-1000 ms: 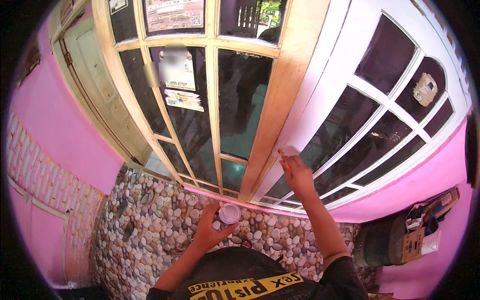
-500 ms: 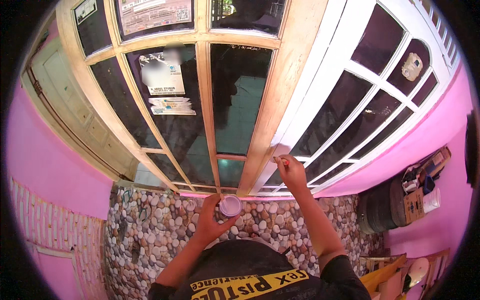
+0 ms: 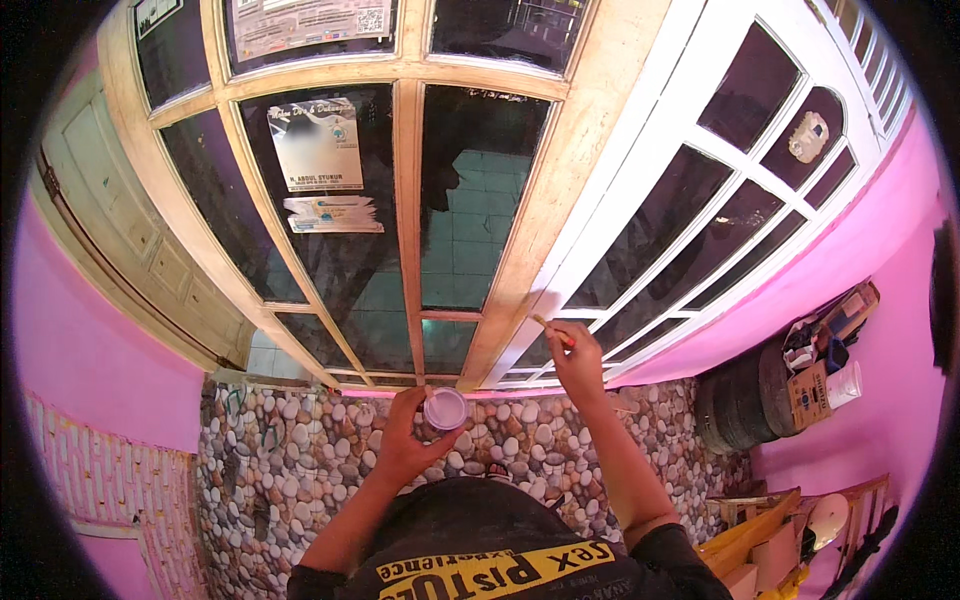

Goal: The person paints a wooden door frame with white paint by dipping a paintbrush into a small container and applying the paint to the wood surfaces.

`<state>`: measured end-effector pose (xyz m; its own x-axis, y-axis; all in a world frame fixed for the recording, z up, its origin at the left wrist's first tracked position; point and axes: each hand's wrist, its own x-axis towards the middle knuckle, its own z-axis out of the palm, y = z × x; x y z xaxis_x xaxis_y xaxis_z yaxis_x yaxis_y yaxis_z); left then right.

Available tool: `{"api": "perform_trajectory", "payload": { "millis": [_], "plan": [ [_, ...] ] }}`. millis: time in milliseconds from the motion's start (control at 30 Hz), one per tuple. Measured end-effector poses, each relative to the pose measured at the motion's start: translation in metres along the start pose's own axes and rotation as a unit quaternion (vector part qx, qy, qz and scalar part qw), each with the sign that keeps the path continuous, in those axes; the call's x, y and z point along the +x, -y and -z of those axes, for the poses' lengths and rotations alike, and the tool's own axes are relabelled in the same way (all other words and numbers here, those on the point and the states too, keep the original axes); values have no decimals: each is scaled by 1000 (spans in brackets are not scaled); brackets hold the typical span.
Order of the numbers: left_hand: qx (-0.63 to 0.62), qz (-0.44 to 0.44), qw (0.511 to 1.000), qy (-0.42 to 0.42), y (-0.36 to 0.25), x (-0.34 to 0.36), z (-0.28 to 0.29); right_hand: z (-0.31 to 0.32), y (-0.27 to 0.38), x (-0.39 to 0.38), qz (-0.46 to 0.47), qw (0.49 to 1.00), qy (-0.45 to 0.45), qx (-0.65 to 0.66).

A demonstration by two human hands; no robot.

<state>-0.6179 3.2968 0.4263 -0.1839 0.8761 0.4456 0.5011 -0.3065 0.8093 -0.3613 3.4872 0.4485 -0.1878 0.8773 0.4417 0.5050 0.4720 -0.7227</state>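
My left hand [image 3: 403, 445] is closed around a small round tub [image 3: 446, 410] of whitish paint, held low in front of my body. In my right hand [image 3: 580, 368] is a small paintbrush [image 3: 543, 322] with an orange-red handle. Its bristles point up and left at the white-painted frame post [image 3: 572, 262], near the lower panes. Whether the tip touches the wood I cannot tell. Directly left of the white post runs a bare wooden post [image 3: 530, 215] of the same window front, unpainted and pale brown.
Posters [image 3: 317, 150] cling to the dark glass on the left. A pebble-patterned floor [image 3: 330, 450] spreads below. Dark stacked tyres [image 3: 745, 400], a cardboard box [image 3: 810, 393] and a white bucket [image 3: 845, 383] stand by the right pink wall [image 3: 830, 460]. A wooden door [image 3: 135, 225] is at left.
My right hand has drawn slightly down from the white post, and more of the brush head shows. The tub stays in my left hand. The whole view has shifted a little.
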Motion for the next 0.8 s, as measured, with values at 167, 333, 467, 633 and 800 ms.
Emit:
{"api": "perform_trajectory", "payload": {
  "millis": [167,333,467,633,800],
  "plan": [
    [-30,15,999,13,-3,3,1,-15,-20,11,23,1000,11,-14],
    [-13,36,999,-4,-4,-7,3,3,29,40,79,994,-66,-23],
    [-12,71,997,-14,1,-17,-2,19,43,20,113,992,-39,-47],
    [-25,65,997,-15,-4,-14,-7,-4,1,14,61,996,28,-61],
    [82,52,995,0,2,-15,2,24,43,36,99,991,-73,-54]
  ]
}}
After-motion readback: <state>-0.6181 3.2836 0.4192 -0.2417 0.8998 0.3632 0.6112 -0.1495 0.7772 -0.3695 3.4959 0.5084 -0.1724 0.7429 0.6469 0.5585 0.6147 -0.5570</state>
